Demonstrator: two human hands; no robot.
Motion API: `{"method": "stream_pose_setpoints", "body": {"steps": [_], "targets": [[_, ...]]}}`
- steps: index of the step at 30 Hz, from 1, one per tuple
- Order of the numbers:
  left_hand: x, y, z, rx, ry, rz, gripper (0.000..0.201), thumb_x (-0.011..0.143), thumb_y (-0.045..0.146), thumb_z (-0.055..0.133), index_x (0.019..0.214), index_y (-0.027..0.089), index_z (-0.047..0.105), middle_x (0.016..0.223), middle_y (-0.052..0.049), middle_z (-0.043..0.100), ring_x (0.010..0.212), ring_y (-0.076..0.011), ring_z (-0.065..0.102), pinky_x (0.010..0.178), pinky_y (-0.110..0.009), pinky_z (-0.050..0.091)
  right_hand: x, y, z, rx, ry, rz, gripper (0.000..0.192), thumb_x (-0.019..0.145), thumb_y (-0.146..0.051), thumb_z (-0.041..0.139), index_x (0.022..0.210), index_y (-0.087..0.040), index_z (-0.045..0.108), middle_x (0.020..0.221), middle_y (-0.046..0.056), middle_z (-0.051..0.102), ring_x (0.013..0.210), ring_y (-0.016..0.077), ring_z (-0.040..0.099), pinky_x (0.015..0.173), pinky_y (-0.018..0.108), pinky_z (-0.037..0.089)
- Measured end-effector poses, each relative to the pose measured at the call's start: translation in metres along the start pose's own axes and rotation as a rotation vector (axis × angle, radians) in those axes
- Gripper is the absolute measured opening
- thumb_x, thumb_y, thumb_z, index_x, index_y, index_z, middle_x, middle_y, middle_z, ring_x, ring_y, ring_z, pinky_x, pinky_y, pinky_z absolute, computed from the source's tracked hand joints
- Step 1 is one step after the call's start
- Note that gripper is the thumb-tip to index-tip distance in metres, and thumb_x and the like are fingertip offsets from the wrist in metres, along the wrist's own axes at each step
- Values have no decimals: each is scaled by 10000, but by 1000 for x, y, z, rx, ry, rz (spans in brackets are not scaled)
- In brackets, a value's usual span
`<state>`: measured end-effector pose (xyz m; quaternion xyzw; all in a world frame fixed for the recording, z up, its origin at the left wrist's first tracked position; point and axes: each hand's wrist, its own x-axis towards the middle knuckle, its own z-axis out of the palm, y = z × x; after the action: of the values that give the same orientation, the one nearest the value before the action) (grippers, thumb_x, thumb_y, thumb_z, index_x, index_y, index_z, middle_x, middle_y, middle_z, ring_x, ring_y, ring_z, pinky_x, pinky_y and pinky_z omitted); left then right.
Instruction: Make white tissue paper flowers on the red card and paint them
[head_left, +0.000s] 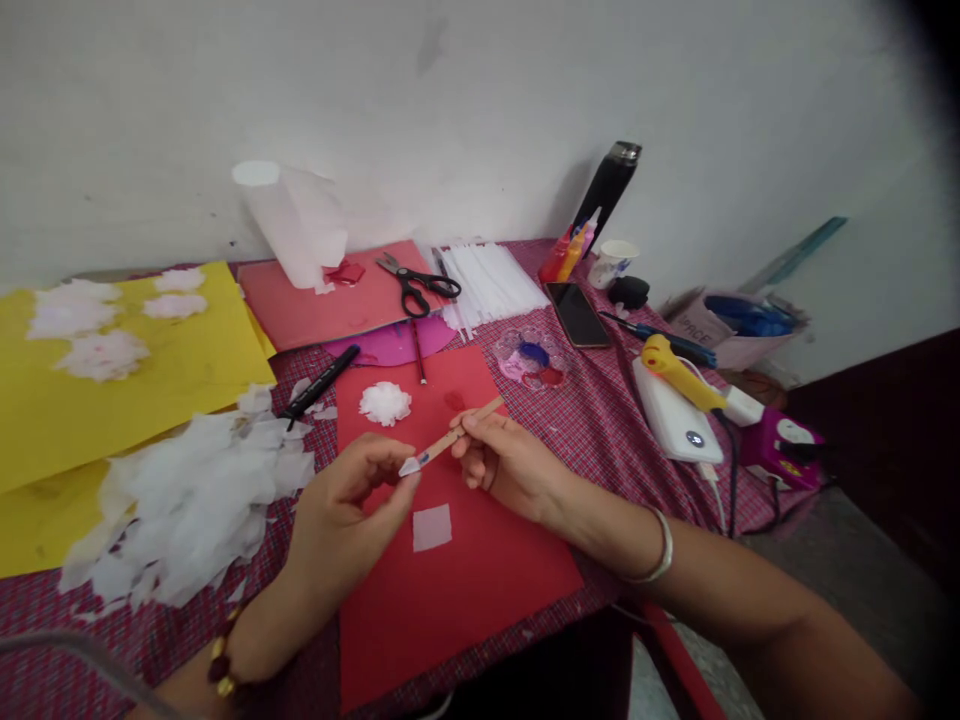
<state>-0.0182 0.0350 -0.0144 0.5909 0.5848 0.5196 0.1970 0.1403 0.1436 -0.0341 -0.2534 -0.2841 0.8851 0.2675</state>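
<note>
1. A wooden stick [459, 432] is held above a red paper sheet [480, 570], its lower tip meeting a small white paper scrap [409, 466].
2. The right hand [504, 462] pinches the stick's upper half; the left hand [346, 510] closes finger and thumb on the scrap at the tip.
3. Keeping the stick steady while the scrap is pressed on looks like the key.
4. A white paper square [433, 527] and paper flower [385, 403] lie nearby; scissors [417, 282], marker [319, 383] and paint palette [534, 358] sit clear.
</note>
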Motion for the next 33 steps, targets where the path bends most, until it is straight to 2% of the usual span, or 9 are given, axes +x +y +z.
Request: {"method": "stream_pose_setpoints", "body": {"steps": [9, 11, 13, 15, 17, 20, 23, 27, 33], "targets": [[0, -5, -1, 140, 43, 51, 81, 877, 145, 614, 872, 222, 641, 767, 36, 668, 639, -96, 624, 578, -205, 507, -5, -7, 5, -53, -40, -73, 257, 707, -287, 814, 853, -184, 630, 650, -49, 691, 399, 42, 491, 417, 164, 452], [-2, -6, -4, 287, 43, 194, 78, 882, 142, 618, 911, 212, 637, 790, 26, 687, 669, -103, 645, 610, -205, 529, -4, -6, 4, -123, -32, -98, 289, 708, -363, 810, 783, -170, 607, 620, -36, 689, 366, 46, 480, 385, 166, 441], [-5, -9, -10, 456, 4, 448, 127, 893, 116, 604, 993, 186, 637, 860, -9, 716, 779, -129, 677, 721, -229, 559, -4, -2, 2, -163, 4, -80, 337, 713, -422, 795, 727, -165, 577, 572, -33, 671, 342, 52, 475, 359, 165, 432], [-9, -12, -15, 587, -86, 684, 193, 914, 77, 553, 1073, 153, 632, 940, -55, 733, 911, -171, 684, 837, -284, 560, -5, 1, 0, -169, 21, -11, 372, 718, -462, 777, 701, -163, 556, 545, -31, 658, 322, 57, 469, 340, 172, 428], [-11, -14, -16, 668, -165, 808, 253, 928, 49, 499, 1127, 140, 627, 967, -74, 737, 936, -194, 684, 855, -322, 556, -6, 1, -1, -171, 11, 76, 378, 724, -473, 758, 693, -159, 550, 549, -23, 659, 317, 61, 469, 339, 185, 436], [-8, -10, -9, 726, -198, 799, 277, 940, 88, 501, 1193, 146, 599, 957, -67, 744, 850, -186, 693, 797, -316, 561, -3, -13, -2, -203, 35, 66, 337, 741, -442, 733, 715, -156, 555, 566, -31, 648, 341, 58, 473, 361, 190, 439], [-4, -9, 3, 747, -185, 670, 322, 977, 228, 473, 1271, 123, 550, 1008, -100, 742, 854, -198, 698, 766, -312, 567, 13, -42, -8, -348, 135, -217, 281, 800, -412, 672, 741, -178, 529, 574, -53, 613, 372, 55, 463, 384, 186, 407], [-8, -23, 14, 809, -316, 474, 345, 981, 293, 406, 1179, 128, 636, 1119, -146, 725, 995, -273, 683, 847, -411, 566, 47, -71, -22, -842, 224, -576, 202, 886, -329, 576, 754, -191, 508, 592, -39, 581, 460, 72, 483, 456, 201, 371], [-14, -34, 15, 856, -424, 409, 349, 952, 274, 439, 1160, 129, 678, 1223, -151, 691, 1103, -305, 638, 913, -455, 542, 67, -72, -30, -1306, 206, -604, 179, 911, -276, 507, 755, -188, 515, 639, -4, 564, 590, 119, 493, 565, 241, 354]]}}
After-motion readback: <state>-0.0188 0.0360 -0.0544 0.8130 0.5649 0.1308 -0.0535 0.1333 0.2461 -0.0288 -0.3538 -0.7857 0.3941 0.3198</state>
